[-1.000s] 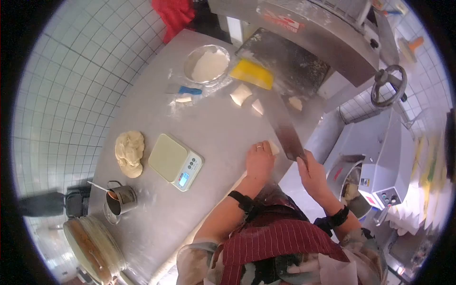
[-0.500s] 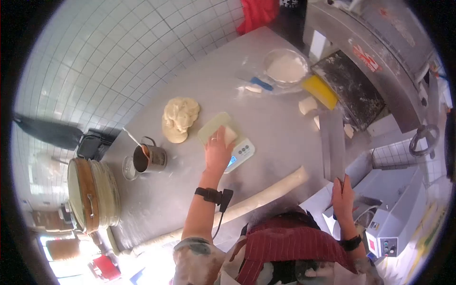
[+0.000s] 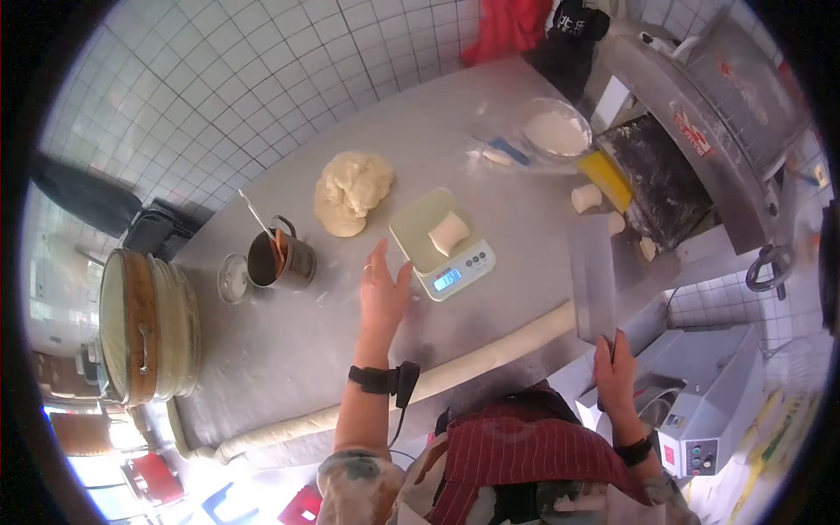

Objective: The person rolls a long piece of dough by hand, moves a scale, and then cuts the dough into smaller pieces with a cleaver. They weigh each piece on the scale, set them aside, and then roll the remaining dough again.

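A pale dough piece (image 3: 449,234) lies on the tray of a kitchen scale (image 3: 429,203) whose display is lit. Just left of the scale, my left hand (image 3: 383,284) is over the metal table with its fingers apart and nothing in them. My right hand (image 3: 615,367) grips the handle of a wide cleaver (image 3: 595,276), its blade pointing away from me. A long dough roll (image 3: 472,354) runs along the near table edge, its right end beside the blade. Beyond my left hand sits a large dough lump (image 3: 352,192).
At left are a metal mug (image 3: 295,264) and stacked round steamers (image 3: 131,328). The back right holds a flour bowl (image 3: 557,131), a blue-handled tool (image 3: 509,150), a yellow scraper (image 3: 605,179) and dough pieces (image 3: 586,198) beside a machine (image 3: 665,114).
My left hand has let go of the dough piece on the scale and moved left off it. The cleaver stays in my right hand. The whole view has shifted slightly.
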Motion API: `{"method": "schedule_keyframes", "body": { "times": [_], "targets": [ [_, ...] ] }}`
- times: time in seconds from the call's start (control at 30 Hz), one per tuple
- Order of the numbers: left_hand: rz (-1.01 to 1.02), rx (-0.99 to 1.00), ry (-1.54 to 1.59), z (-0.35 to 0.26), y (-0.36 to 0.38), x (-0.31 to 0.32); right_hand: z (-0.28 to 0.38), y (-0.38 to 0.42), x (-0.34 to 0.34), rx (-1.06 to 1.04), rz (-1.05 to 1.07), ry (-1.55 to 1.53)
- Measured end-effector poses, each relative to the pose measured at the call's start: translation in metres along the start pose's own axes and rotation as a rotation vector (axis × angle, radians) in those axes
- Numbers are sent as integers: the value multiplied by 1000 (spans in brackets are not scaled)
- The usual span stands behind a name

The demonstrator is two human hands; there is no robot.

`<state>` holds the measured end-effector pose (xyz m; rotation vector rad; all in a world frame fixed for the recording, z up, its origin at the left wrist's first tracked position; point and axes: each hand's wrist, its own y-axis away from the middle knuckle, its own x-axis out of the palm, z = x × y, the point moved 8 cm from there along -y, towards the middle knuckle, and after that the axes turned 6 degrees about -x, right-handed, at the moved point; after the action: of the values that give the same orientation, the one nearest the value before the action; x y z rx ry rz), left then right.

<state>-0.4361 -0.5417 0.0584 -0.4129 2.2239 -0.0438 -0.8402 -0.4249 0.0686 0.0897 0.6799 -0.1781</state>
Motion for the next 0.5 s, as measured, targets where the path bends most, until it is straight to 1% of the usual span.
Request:
{"method": "schedule_keyframes", "body": {
  "times": [0.07,0.13,0.23,0.3,0.37,0.4,0.5],
  "targets": [
    [32,4,48,-12,-6,2,8,-1,-2,-27,10,46],
    [38,8,73,-19,-13,9,14,-3,0,56,78,-25],
    [60,7,83,-28,-21,23,13,-8,-4,69,92,-15],
    [73,1,64,-37,-26,30,8,-11,-7,50,82,-15],
    [155,-33,14,-44,-31,42,-2,-14,-9,39,72,-21],
    [159,-30,5,-48,-33,45,-8,-15,-11,35,62,-21],
    [181,52,-61,-64,-41,64,-25,-21,-15,60,56,-37]
  ]
}}
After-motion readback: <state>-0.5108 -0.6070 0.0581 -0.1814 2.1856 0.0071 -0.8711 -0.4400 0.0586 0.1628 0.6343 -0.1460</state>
